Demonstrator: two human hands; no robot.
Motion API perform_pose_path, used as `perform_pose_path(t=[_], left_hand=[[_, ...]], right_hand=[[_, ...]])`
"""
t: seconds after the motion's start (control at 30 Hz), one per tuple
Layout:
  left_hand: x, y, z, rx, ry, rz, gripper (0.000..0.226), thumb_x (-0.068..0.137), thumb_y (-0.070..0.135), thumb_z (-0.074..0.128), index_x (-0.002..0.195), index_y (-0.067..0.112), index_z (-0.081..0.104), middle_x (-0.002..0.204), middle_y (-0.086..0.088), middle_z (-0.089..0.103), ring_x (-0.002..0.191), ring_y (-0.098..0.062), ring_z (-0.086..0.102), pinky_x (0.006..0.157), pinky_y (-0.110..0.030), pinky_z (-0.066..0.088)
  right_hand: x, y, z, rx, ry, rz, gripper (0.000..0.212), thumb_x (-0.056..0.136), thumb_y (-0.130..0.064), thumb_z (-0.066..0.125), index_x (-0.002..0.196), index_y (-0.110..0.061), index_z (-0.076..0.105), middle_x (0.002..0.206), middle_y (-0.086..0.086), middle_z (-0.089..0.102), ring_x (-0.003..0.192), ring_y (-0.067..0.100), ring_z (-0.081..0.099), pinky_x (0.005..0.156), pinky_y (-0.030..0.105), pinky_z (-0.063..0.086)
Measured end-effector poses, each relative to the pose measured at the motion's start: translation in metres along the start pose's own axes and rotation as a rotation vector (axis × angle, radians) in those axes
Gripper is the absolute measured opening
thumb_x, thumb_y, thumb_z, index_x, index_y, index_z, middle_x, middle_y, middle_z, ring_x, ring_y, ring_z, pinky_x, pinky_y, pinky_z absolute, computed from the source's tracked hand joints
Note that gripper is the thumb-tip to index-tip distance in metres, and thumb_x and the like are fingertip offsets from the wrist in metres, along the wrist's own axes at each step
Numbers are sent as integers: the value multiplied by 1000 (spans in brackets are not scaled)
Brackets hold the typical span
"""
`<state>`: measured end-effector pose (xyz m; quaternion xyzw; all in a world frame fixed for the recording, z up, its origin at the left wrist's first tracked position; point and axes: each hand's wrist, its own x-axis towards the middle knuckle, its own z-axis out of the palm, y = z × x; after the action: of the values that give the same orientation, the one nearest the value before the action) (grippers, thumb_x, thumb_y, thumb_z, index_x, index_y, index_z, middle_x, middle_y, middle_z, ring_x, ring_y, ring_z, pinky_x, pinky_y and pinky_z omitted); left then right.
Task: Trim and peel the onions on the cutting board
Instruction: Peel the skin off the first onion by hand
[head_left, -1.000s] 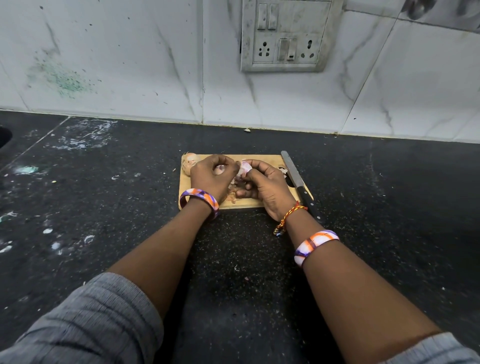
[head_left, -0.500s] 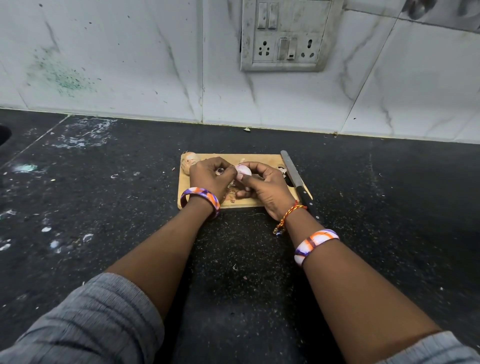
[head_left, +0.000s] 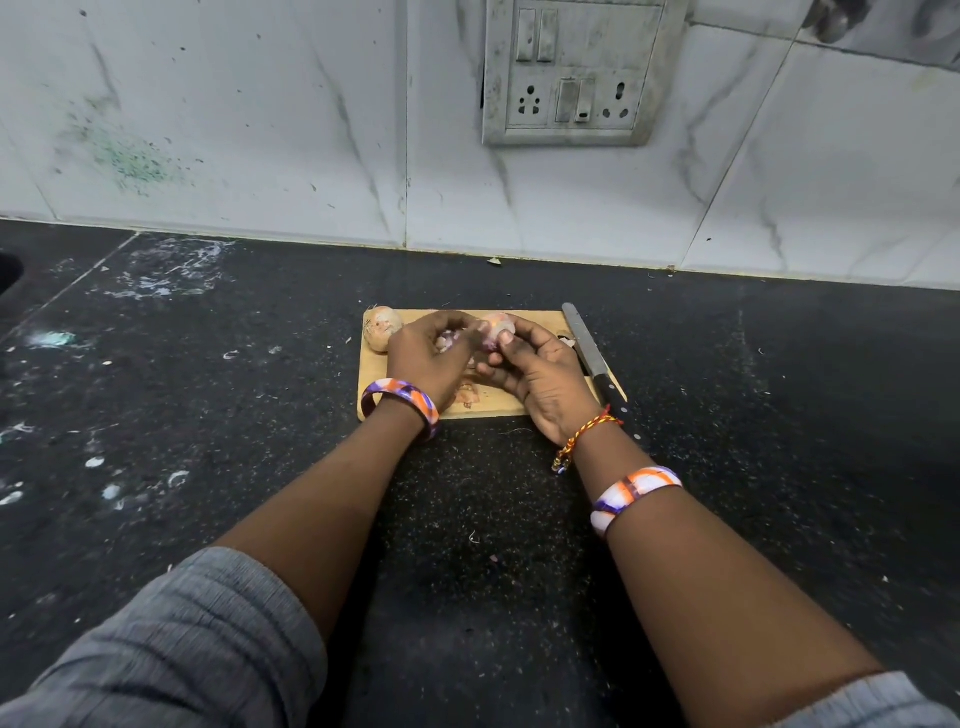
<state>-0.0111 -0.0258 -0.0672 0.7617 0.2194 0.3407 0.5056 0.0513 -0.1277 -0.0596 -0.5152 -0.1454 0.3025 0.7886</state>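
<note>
A small wooden cutting board lies on the black counter. Above it, my right hand grips a pale pink, partly peeled onion between thumb and fingers. My left hand is beside it, fingers closed on a piece of purple onion skin and touching the onion. An unpeeled brown onion sits on the board's far left corner. A knife with a black handle rests along the board's right edge. Bits of skin lie on the board under my hands.
The black stone counter is speckled with white scraps on the left. A tiled wall with a switch and socket plate rises behind the board. A dark opening shows at the far left edge.
The onion has been turned in my right hand, showing more of its pale peeled side. My left hand has drawn slightly left, holding a piece of skin.
</note>
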Motion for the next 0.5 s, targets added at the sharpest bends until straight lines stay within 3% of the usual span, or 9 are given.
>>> perform_pose_path(t=[0.17,0.27,0.37,0.5], left_hand=[[-1,-1,-1,22,51,34,17,79,18,68,93,9,71,87,-1,66,82,-12,59,78,-21,46],[-1,0,-1,47,80,31,14,80,13,64,89,6,72,81,-2,65,74,-11,56,68,-15,43],[0,0,-2,52,108,14,14,80,11,63,88,4,72,83,-6,68,75,-12,57,68,-19,44],[-1,-1,-1,49,95,32,13,78,9,65,89,6,72,84,-5,68,76,-12,58,65,-8,42]], right_hand=[[0,2,2,-114,11,-18,32,89,5,49,120,7,50,77,10,59,49,4,60,56,21,58],[0,3,2,-188,6,-34,32,88,5,50,120,8,51,76,11,59,47,5,60,57,22,58],[-1,3,3,-240,2,-55,32,87,6,52,119,7,52,78,10,60,48,5,61,57,22,57],[-3,4,4,-279,19,-92,31,86,7,53,117,8,54,76,7,60,47,4,60,55,20,57]])
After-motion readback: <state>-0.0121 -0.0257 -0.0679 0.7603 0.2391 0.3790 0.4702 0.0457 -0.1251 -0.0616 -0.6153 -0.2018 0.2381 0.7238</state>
